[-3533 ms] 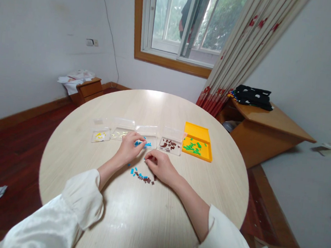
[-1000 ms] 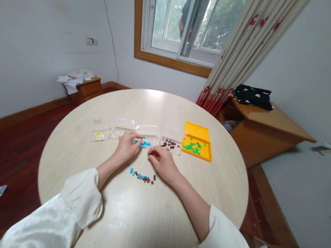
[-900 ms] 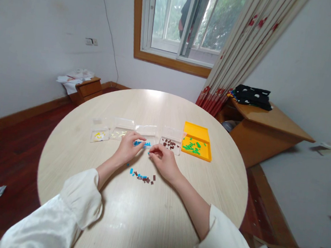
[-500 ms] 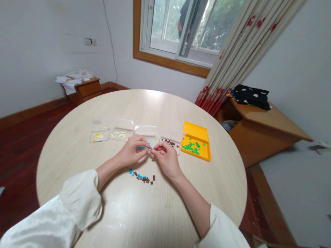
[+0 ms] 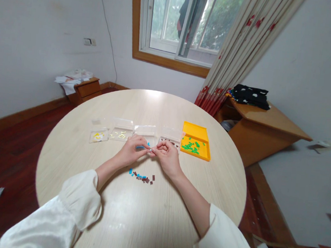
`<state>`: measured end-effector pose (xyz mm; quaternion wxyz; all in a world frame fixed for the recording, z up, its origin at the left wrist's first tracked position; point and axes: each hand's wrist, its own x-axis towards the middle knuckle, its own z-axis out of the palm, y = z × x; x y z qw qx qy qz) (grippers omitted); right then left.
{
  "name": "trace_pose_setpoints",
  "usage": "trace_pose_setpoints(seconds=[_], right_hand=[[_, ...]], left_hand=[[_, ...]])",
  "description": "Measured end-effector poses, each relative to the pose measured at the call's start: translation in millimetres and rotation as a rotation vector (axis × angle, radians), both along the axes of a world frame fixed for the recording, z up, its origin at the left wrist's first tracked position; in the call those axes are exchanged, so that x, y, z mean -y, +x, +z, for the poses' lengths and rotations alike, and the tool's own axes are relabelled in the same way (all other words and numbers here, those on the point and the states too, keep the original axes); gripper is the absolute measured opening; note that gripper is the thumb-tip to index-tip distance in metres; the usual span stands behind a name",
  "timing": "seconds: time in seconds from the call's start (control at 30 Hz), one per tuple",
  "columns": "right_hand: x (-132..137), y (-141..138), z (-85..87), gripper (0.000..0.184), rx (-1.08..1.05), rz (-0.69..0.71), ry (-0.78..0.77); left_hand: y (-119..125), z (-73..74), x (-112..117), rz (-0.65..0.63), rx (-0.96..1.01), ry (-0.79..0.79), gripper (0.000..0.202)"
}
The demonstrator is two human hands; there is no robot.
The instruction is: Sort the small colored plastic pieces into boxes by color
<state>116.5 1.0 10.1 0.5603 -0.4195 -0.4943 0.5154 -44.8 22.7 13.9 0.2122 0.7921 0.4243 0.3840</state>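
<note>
Above the middle of the table, my left hand and my right hand meet fingertip to fingertip. Both pinch a tiny building brick, mostly covered by the fingers; only a pale speck shows. Just behind my left hand, a clear box with blue bricks is partly hidden. Another clear box with brown bricks is behind my right hand. Nearer to me, several loose brown bricks and blue bricks lie in a small pile on the tabletop.
An open yellow case with green bricks stands to the right on the round table. Left of my hands are a clear box of pale yellow bricks and a smaller clear box with yellow pieces.
My fingertips have shifted slightly around the tiny brick; the blue that showed between them is now mostly covered. The boxes and the loose pile stay as they were.
</note>
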Motion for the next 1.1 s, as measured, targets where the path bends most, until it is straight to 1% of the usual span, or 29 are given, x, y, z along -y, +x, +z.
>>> trace_pose_setpoints(seconds=[0.13, 0.2, 0.3, 0.4, 0.47, 0.53, 0.63, 0.7, 0.87, 1.1], right_hand=[[-3, 0, -2.2, 0.033, -0.005, 0.003, -0.001], [-4, -1, -4.1, 0.03, 0.014, 0.0, 0.005], [-2, -2, -6.0, 0.02, 0.114, -0.014, 0.057], [5, -4, -4.9, 0.004, 0.361, 0.049, 0.183], [12, -6, -2.6, 0.014, 0.557, 0.148, 0.303], [20, -9, 0.2, 0.019, 0.682, 0.272, 0.423], [28, -12, 3.5, 0.021, 0.772, 0.447, 0.54], [31, -13, 4.6, 0.023, 0.822, 0.501, 0.577], [31, -12, 5.2, 0.027, 0.905, 0.529, 0.594], [21, -8, 1.5, 0.033, 0.963, 0.432, 0.512]], left_hand=[[0, 2.5, 1, 0.004, 0.026, 0.003, 0.005], [0, 4.4, 0, 0.036, 0.037, 0.007, 0.005], [-2, 5.1, -3, 0.161, 0.05, 0.002, 0.007], [-5, 1.7, -7, 0.295, 0.029, -0.027, 0.009], [-8, -1.8, -10, 0.361, 0.0, -0.049, 0.01], [-9, -4.7, -12, 0.402, -0.017, -0.055, 0.011], [-9, -6.4, -12, 0.428, -0.025, -0.055, 0.012], [-9, -6.1, -11, 0.44, -0.044, -0.059, 0.014], [-8, -5.7, -11, 0.458, -0.109, -0.062, 0.018], [-8, -5.4, -11, 0.454, -0.086, -0.085, 0.02]])
